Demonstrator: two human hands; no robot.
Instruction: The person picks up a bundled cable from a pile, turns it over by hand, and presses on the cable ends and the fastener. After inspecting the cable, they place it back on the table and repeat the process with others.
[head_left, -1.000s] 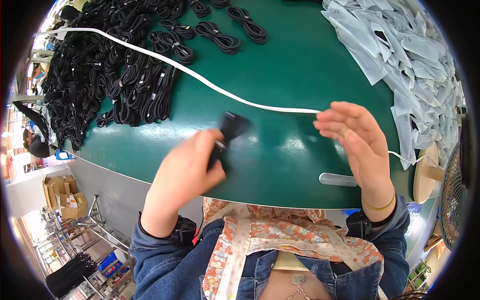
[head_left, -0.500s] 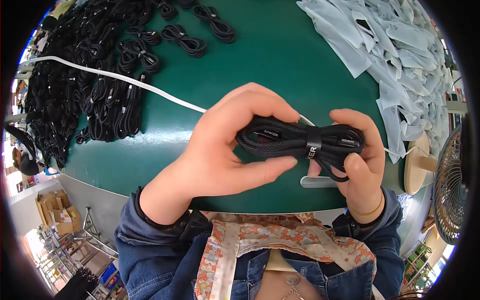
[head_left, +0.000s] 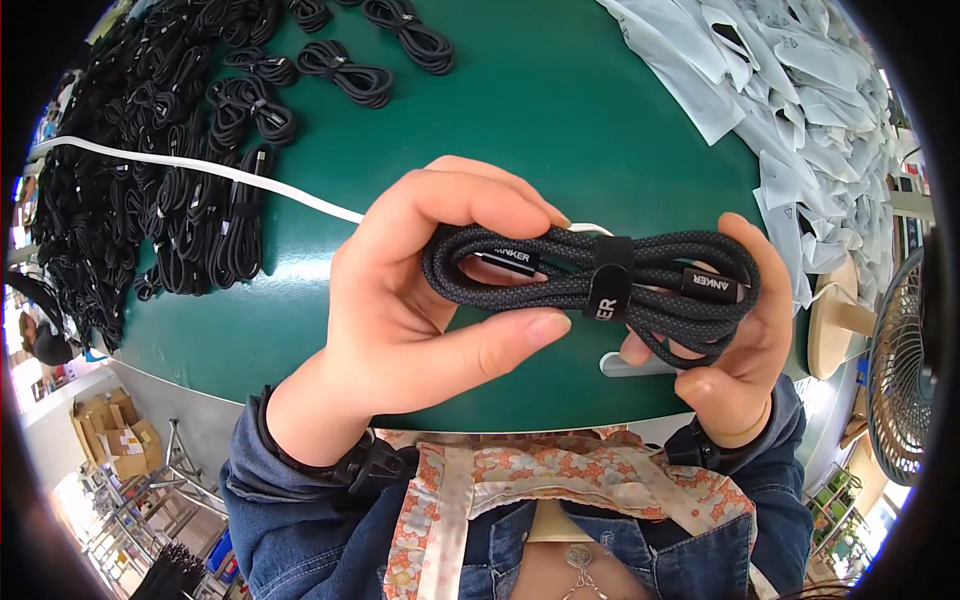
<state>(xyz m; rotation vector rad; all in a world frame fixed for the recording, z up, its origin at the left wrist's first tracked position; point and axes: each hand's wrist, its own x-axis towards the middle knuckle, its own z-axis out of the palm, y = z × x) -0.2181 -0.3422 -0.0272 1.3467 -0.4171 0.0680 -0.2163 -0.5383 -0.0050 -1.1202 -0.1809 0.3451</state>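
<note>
A coiled black braided cable (head_left: pixel 660 282), bound at its middle by a black strap (head_left: pixel 609 275), is held up between my hands. My left hand (head_left: pixel 420 290) grips its left loop, fingers over the top edge and thumb along the bottom. Round the right loop curls my right hand (head_left: pixel 752 330), its thumb below and fingers partly hidden behind the coil. Two dark connector ends with pale lettering show inside the loops, one left (head_left: pixel 510 260) and one right (head_left: pixel 712 287).
Many coiled black cables (head_left: pixel 180 180) pile up at the left of the green table (head_left: pixel 540 110). Pale translucent pouches (head_left: pixel 790 110) heap at the far right. A white cord (head_left: pixel 200 165) crosses the table behind my hands. A fan (head_left: pixel 897 365) stands beyond a round wooden piece (head_left: pixel 830 315).
The coiled cable has come nearer and tilted so its broad side faces up more. My left hand has moved left, and my right thumb has slid lower off the coil's face.
</note>
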